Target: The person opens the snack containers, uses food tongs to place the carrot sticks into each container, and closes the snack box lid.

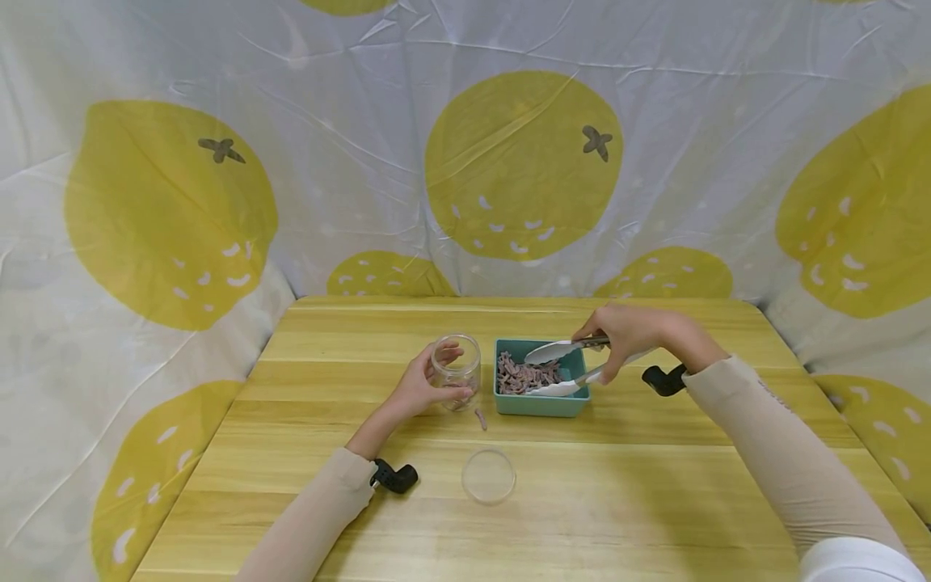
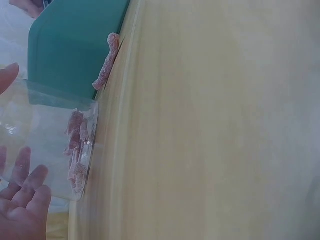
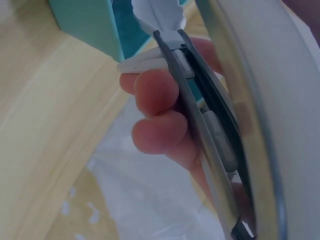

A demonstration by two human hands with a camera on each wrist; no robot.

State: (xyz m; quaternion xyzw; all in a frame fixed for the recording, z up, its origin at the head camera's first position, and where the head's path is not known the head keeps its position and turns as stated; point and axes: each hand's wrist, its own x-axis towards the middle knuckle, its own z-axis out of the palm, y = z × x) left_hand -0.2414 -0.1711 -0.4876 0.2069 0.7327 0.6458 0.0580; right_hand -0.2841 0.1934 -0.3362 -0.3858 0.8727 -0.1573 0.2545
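Note:
A clear jar (image 1: 464, 377) stands on the table with my left hand (image 1: 416, 386) gripping it from the left, thumb in front and fingers behind. Several dusted pinkish sticks (image 2: 76, 145) lie at its bottom. Right of the jar is a teal box (image 1: 541, 406) partly filled with similar pinkish sticks (image 1: 520, 376). My right hand (image 1: 629, 331) holds metal tongs (image 3: 187, 95) with white tips from the right of the box. The tongs' tips are spread apart inside it, one over the far part and one along the near side among the sticks.
One loose stick (image 1: 481, 419) lies on the wooden table (image 1: 349, 517) between jar and box. A round clear lid (image 1: 489, 477) rests flat nearer the front. Behind the table hangs a white curtain (image 1: 349, 162) with a yellow fruit print.

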